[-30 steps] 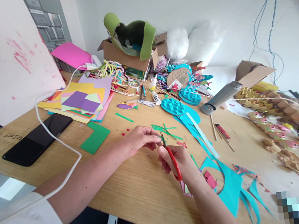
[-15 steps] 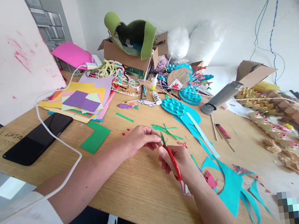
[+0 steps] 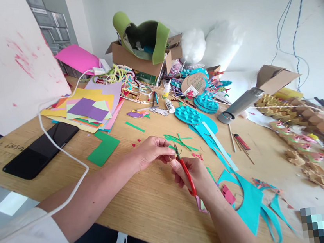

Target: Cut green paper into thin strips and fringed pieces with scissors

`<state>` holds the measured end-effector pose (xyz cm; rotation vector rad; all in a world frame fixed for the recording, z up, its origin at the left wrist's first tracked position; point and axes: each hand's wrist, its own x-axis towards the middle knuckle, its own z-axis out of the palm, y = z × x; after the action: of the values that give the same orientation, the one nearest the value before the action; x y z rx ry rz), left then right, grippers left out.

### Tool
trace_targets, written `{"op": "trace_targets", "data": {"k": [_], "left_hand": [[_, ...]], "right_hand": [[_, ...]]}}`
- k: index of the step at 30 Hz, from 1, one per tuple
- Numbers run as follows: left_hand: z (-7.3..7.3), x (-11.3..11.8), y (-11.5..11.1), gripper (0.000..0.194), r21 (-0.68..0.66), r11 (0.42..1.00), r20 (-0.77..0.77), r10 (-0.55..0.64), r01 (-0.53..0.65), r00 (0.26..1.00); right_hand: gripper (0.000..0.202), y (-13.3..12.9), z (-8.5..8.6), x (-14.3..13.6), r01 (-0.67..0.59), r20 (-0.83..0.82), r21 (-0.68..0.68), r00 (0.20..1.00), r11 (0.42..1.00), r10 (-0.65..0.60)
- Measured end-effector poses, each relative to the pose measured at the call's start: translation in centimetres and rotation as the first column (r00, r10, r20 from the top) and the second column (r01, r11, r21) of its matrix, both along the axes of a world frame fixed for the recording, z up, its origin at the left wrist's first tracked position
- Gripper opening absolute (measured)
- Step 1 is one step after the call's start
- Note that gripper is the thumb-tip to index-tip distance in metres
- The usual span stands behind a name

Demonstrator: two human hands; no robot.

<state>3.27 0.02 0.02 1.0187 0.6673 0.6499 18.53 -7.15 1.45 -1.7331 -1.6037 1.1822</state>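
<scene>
Fingers of the left hand [image 3: 153, 152] pinch a green scrap [image 3: 171, 147]; those of the right hand [image 3: 198, 172] grip scissors [image 3: 190, 178]. Short snips, fingertips clear of the blades [image 3: 176, 151], suit it.

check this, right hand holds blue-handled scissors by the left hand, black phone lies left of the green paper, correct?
No, the scissors have red handles, not blue, as the head view shows. The rest stands: the right hand holds them by the left hand, and the black phone lies left of the green paper.
</scene>
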Motion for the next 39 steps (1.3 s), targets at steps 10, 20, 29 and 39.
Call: {"op": "trace_targets", "data": {"k": [10, 20, 29, 39], "left_hand": [[0.10, -0.12, 0.01, 0.017, -0.027, 1.000, 0.012, 0.008, -0.008, 1.000], [0.19, -0.06, 0.04, 0.015, 0.016, 0.999, -0.032, 0.032, -0.031, 0.999], [0.12, -0.08, 0.02, 0.014, 0.016, 0.999, -0.043, 0.030, -0.029, 0.999], [0.20, -0.08, 0.01, 0.015, 0.007, 1.000, -0.033, 0.016, -0.016, 0.999]], "right_hand": [[0.052, -0.14, 0.29, -0.08, 0.003, -0.008, -0.023, 1.000, 1.000, -0.003], [0.053, -0.06, 0.01, 0.07, -0.022, -0.004, 0.005, 1.000, 1.000, 0.022], [0.054, -0.13, 0.32, -0.13, 0.004, -0.015, -0.018, 1.000, 1.000, -0.004], [0.056, -0.21, 0.26, -0.18, 0.016, -0.022, -0.028, 1.000, 0.999, -0.017]]}}
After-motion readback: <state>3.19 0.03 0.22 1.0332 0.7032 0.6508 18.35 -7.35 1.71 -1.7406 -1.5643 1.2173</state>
